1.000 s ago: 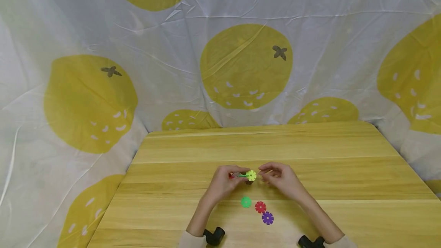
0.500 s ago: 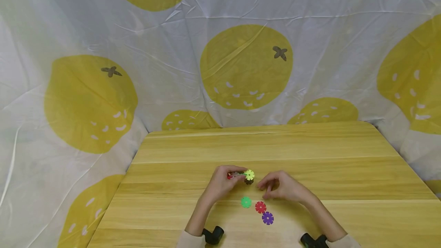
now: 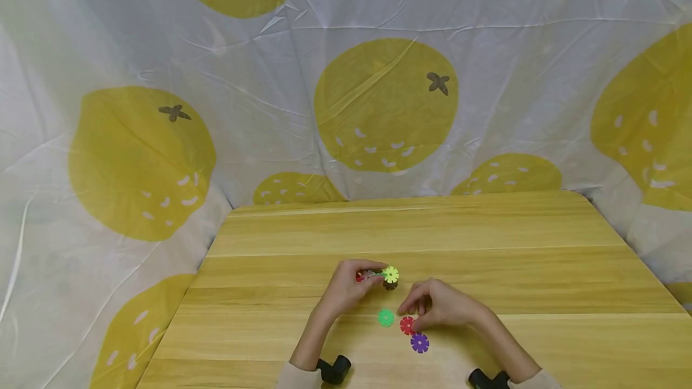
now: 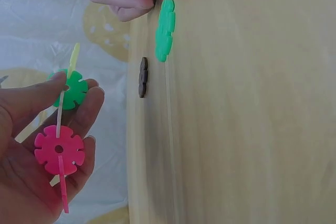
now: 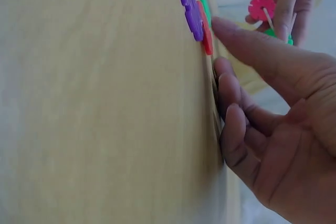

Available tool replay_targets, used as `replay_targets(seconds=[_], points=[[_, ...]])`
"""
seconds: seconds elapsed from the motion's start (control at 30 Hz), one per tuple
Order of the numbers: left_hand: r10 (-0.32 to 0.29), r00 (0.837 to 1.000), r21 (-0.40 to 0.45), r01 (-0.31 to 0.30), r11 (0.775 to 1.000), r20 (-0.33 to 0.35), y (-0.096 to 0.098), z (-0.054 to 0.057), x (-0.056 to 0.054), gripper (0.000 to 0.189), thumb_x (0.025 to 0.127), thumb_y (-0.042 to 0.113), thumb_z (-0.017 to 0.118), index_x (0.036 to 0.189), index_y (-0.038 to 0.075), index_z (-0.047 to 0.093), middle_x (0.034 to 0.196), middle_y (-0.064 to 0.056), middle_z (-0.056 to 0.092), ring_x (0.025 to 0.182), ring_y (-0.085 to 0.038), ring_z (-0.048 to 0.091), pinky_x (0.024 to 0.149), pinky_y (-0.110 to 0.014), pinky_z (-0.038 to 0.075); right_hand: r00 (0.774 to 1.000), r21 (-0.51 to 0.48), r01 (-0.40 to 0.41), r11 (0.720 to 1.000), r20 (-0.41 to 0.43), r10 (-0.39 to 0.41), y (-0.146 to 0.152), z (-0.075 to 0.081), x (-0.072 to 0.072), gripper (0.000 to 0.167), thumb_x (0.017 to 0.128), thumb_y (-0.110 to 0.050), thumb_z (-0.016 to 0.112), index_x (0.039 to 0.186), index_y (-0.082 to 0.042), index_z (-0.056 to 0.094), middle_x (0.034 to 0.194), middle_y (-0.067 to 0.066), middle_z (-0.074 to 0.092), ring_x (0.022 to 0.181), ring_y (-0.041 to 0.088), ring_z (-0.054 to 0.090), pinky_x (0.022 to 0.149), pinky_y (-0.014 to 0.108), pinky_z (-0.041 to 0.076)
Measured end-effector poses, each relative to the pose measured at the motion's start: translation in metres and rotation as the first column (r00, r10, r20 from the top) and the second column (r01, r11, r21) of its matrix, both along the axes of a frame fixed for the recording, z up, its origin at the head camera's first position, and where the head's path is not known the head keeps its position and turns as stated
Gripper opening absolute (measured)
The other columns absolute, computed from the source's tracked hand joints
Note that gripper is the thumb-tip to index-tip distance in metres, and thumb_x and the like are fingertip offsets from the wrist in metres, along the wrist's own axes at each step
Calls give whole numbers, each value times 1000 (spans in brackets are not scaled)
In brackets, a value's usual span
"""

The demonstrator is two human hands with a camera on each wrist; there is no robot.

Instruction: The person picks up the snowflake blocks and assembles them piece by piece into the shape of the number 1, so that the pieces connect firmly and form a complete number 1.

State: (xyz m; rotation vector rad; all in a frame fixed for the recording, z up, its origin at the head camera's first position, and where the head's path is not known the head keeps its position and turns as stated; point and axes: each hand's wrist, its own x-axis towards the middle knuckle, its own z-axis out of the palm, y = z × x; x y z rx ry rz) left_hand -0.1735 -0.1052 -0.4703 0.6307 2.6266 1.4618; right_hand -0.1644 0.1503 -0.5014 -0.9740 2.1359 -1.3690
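Note:
My left hand (image 3: 344, 288) pinches a chain of slotted plastic discs, raised over the table. In the left wrist view the chain runs from a pink disc (image 4: 46, 156) through a pale edge-on disc to a green disc (image 4: 79, 94) and a yellow disc (image 4: 74, 59) at the tip. The thumb lies over the green one. My right hand (image 3: 447, 305) is low over a loose red disc (image 3: 407, 325), thumb at its right edge, forefinger just beyond it, nothing pinched. A loose green disc (image 3: 385, 317) lies left of it, a purple disc (image 3: 419, 343) just nearer me.
A dark brown disc (image 3: 390, 286) lies on the wooden table (image 3: 513, 227) beneath the chain's yellow end. Behind the table hangs a white cloth (image 3: 259, 95) printed with lemons. Black wrist mounts (image 3: 335, 370) show at both forearms.
My right hand has moved away from the chain, down and toward me, to the red disc. My left hand and the chain have shifted slightly left.

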Motion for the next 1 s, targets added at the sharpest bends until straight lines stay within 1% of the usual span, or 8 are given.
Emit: replay_targets(seconds=[0.13, 0.33, 0.53, 0.6, 0.7, 0.8, 0.9, 1.0], points=[[-3, 1000, -7, 3, 1000, 2, -1, 0, 0, 22, 94, 7, 75, 116, 9, 80, 113, -9, 79, 77, -8, 57, 62, -17, 45, 999, 27, 20, 999, -31, -19, -3, 1, 2, 21, 81, -10, 87, 102, -8, 82, 88, 10, 67, 76, 4, 57, 65, 19, 51], [-26, 1000, -12, 26, 1000, 3, -1, 0, 1, 25, 96, 6, 73, 120, 11, 78, 118, -9, 78, 78, -7, 56, 62, -17, 44, 998, 102, 64, 993, -27, -62, -6, 3, 4, 15, 80, -12, 88, 91, -15, 78, 91, 1, 66, 77, 6, 58, 69, 19, 50], [-51, 998, -14, 52, 999, 20, -1, -2, 1, 26, 99, 7, 69, 123, 12, 77, 121, -10, 76, 71, -8, 48, 59, -17, 38, 999, 117, 52, 992, -19, -50, -6, 6, 5, 17, 81, -12, 88, 92, -13, 75, 93, 1, 66, 78, 6, 57, 70, 19, 50], [-51, 998, -12, 51, 999, 31, -1, -2, 1, 25, 99, 9, 69, 123, 13, 77, 121, -8, 76, 76, -10, 54, 63, -17, 41, 999, 121, 42, 992, -21, -40, -7, 7, 5, 18, 81, -13, 88, 94, -14, 75, 93, 1, 66, 79, 5, 57, 70, 19, 50], [-51, 998, 2, 51, 999, 39, 1, -2, 1, 24, 98, 14, 72, 121, 14, 78, 122, -7, 77, 95, -16, 67, 78, -22, 52, 999, 125, 36, 992, -29, -33, -6, 8, 6, 20, 79, -12, 89, 94, -12, 75, 91, 1, 65, 79, 4, 57, 70, 19, 51], [-46, 998, 15, 46, 999, 44, 2, -2, 1, 25, 95, 19, 77, 119, 14, 78, 120, -6, 77, 111, -21, 70, 91, -27, 56, 999, 135, 41, 990, -34, -37, -6, 9, 6, 22, 79, -10, 89, 93, -12, 73, 89, 1, 64, 78, 4, 57, 70, 19, 50], [-37, 998, 29, 36, 999, 55, 3, -2, 2, 26, 92, 20, 80, 117, 15, 79, 118, -6, 78, 109, -20, 70, 91, -28, 57, 998, 155, 56, 986, -30, -51, -6, 10, 6, 24, 79, -10, 89, 92, -13, 69, 86, -2, 64, 77, 3, 57, 69, 19, 51], [-37, 997, 35, 35, 999, 64, 2, 0, 1, 25, 91, 20, 81, 116, 14, 79, 118, -6, 78, 106, -19, 70, 88, -24, 56, 998, 153, 63, 986, -19, -61, -7, 9, 5, 25, 81, -9, 87, 94, -14, 66, 85, -3, 65, 75, 4, 57, 68, 20, 52]])
